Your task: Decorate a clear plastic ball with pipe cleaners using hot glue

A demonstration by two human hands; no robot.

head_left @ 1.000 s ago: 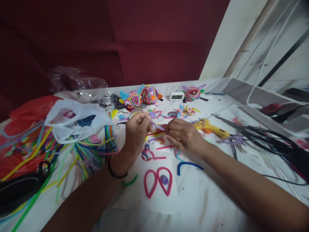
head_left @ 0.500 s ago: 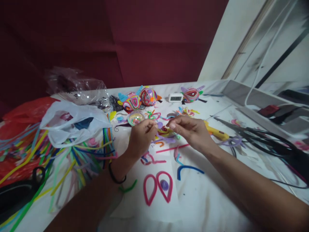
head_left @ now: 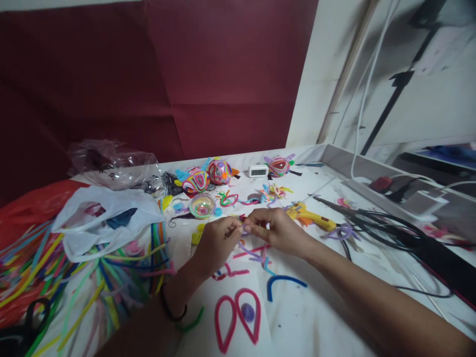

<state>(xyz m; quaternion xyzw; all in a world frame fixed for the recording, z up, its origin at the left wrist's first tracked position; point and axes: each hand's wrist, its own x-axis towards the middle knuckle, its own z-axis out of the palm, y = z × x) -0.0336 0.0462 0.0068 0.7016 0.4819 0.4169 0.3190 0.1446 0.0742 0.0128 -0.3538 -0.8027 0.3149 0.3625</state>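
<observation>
My left hand (head_left: 219, 243) and my right hand (head_left: 277, 230) meet over the middle of the table, fingertips pinched close together. A small purple bit shows between them; the fingers hide most of it, so I cannot make out its kind. Just below lie a purple pipe cleaner (head_left: 251, 253) and a straight pink one. Nearer me, two pink pipe-cleaner teardrop loops (head_left: 225, 325) lie on white paper, with a purple disc (head_left: 247, 313) inside the right loop. A curved blue pipe cleaner (head_left: 284, 280) lies to the right, a short green one (head_left: 193, 321) to the left.
Left are a white plastic bag (head_left: 107, 213) and heaps of coloured pipe cleaners (head_left: 100, 282). Behind stand colourful decorated balls (head_left: 219, 171), a small digital clock (head_left: 258, 171) and a clear bowl (head_left: 202, 206). A yellow glue gun (head_left: 314, 218) and black scissors (head_left: 372, 218) lie right.
My hands have come together, and the gap between their fingertips has closed. The view has tilted up and shifted right, so the table sits lower in the picture.
</observation>
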